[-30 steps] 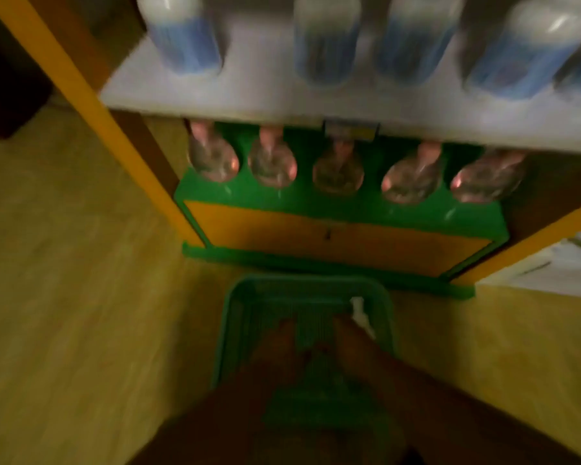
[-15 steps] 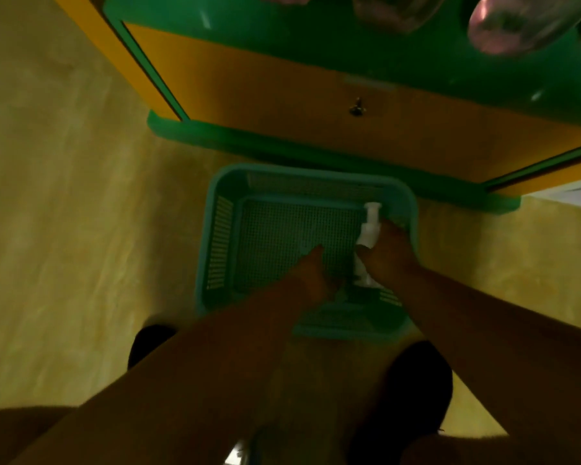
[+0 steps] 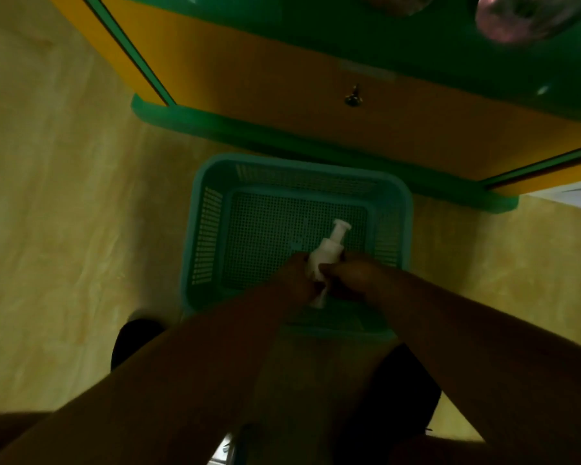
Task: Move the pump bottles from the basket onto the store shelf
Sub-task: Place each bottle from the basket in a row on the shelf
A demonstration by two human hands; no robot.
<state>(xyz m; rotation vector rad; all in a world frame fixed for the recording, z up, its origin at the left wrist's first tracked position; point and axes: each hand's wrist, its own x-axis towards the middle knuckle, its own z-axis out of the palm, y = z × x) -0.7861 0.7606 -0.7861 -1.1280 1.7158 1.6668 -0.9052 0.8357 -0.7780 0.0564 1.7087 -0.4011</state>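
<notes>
A teal plastic basket (image 3: 204, 229) stands on the floor in front of the shelf unit. Inside it, a small white pump bottle (image 3: 327, 251) lies tilted, its pump head pointing up and to the right. My left hand (image 3: 294, 278) and my right hand (image 3: 353, 275) meet over the near side of the basket, and both close around the bottle's body. The bottle's lower part is mostly hidden by my fingers. The green store shelf (image 3: 349, 31) runs along the top of the view, with clear bottles (image 3: 524, 18) on it at the top right.
The shelf unit's orange front panel (image 3: 282, 85) and green base (image 3: 282, 135) stand just behind the basket. My dark shoes (image 3: 135, 340) flank the basket's near edge. Yellowish floor (image 3: 64, 213) spreads to the left and right.
The view has dropped from the shelves to the basket. The bottle went from the basket's right wall toward the middle, and my left hand has joined my right on it.
</notes>
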